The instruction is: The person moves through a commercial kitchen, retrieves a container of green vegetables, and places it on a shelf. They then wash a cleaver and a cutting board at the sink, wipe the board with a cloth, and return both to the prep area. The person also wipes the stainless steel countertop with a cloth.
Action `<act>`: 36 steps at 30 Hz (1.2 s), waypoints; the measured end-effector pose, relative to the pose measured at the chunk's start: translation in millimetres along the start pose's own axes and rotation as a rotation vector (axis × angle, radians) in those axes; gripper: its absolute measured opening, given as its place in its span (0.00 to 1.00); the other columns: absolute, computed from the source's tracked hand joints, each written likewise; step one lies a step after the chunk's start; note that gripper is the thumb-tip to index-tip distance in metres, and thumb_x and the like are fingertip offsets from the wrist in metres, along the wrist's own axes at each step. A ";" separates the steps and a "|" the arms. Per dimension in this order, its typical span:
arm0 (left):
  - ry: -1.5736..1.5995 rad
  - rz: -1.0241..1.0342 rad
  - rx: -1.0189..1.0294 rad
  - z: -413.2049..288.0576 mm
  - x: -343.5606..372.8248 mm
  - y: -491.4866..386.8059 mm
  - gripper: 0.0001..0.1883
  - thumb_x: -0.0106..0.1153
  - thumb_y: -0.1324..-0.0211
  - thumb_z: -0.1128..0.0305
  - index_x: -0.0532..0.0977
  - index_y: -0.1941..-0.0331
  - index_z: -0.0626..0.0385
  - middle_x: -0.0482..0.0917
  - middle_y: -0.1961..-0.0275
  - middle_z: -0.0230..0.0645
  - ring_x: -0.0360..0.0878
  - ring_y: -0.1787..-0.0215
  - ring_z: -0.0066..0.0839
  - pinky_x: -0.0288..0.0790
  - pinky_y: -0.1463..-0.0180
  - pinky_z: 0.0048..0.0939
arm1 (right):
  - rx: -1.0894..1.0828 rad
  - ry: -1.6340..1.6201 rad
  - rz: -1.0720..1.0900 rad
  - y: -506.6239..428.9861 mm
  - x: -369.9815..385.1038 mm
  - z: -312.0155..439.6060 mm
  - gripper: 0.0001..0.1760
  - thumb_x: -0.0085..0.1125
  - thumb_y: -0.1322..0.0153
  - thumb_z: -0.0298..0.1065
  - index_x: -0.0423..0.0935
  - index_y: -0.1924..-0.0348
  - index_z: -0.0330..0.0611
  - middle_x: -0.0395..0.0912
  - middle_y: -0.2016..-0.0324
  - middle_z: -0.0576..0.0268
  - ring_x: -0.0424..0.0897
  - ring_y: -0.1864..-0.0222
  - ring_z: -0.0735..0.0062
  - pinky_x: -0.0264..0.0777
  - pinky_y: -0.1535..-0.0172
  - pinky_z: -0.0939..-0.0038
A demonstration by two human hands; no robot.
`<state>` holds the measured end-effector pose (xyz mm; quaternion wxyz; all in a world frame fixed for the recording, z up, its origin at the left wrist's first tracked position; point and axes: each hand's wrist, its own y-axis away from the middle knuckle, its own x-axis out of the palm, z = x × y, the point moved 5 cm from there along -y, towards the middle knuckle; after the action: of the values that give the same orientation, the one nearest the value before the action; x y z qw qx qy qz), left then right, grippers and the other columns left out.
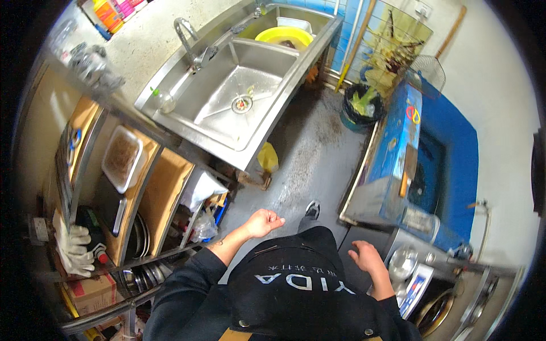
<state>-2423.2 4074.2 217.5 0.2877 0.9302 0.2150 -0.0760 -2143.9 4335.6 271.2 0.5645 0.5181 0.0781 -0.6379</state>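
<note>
My left hand (264, 223), loosely curled with the thumb and fingers a little apart, hangs empty over the grey floor (298, 179). To the right, my right hand (366, 255) is also empty, its fingers slightly spread, nearest the metal counter with a steel bowl (403, 260). Between them is the black apron (290, 273) that I wear, which bears white writing. One shoe (313, 209) shows past the apron's edge. Ahead stands a stainless steel double sink (213, 123); food scraps lie on the drain (242, 104) of its near basin.
A yellow basin (273, 35) sits in the far sink. A lined bin (362, 106) stands beside a blue tank (458, 140) on the right. Shelves at left hold a plastic tub (122, 158) and work gloves (73, 247). A yellow container (268, 157) is under the sink.
</note>
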 end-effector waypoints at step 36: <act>-0.341 -0.583 -0.554 -299.2 -360.1 -616.6 0.25 0.54 0.35 0.67 0.65 0.37 0.65 0.67 0.38 0.62 0.73 0.41 0.57 0.77 0.43 0.49 | -0.611 0.713 0.412 -1018.4 -277.4 289.7 0.41 0.65 0.30 0.47 0.60 0.30 0.38 0.61 0.30 0.42 0.55 0.26 0.37 0.61 0.31 0.47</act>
<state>-3014.1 4573.3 249.3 0.5242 0.6924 0.4303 -0.2461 -3173.9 4671.6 115.5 0.7426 0.5192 0.3449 -0.2449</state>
